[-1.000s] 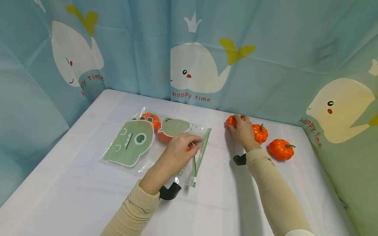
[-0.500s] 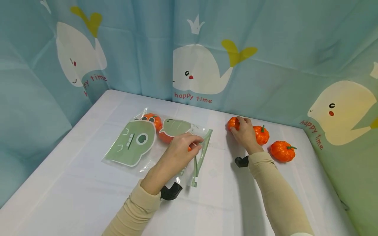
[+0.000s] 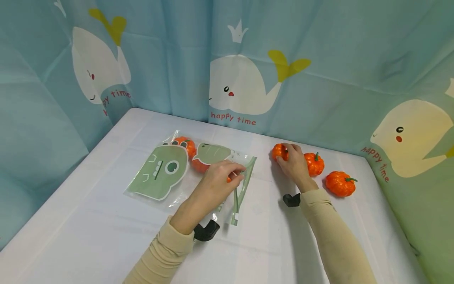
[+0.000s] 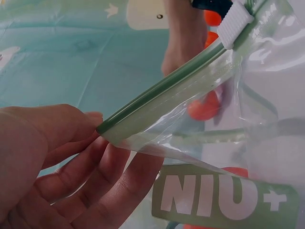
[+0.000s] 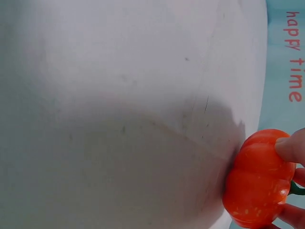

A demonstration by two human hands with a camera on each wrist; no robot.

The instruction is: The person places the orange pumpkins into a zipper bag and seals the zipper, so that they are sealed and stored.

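Note:
My left hand [image 3: 216, 179] pinches the open edge of a clear zip bag [image 4: 162, 90] between thumb and fingers, lifting its green zip strip. The bag lies on the table with a green monster print and holds several orange pumpkins, one of them a pumpkin [image 3: 186, 146] near its far corner. A white slider [image 4: 234, 25] sits at the far end of the strip in the left wrist view. At the table's back, my right hand [image 3: 295, 163] grips a small toy pumpkin [image 5: 257, 179] with a green stem, thumb and fingertips on its sides.
Just right of my right hand sits another pumpkin [image 3: 314, 164], and a third pumpkin [image 3: 340, 184] lies farther right. A blue curtain [image 3: 177, 59] with whale prints stands along the white table's [image 3: 88, 244] back and sides.
The head view has shifted slightly. My right hand stays round the small pumpkin, which sits a little nearer. The left hand keeps its pinch on the bag's edge.

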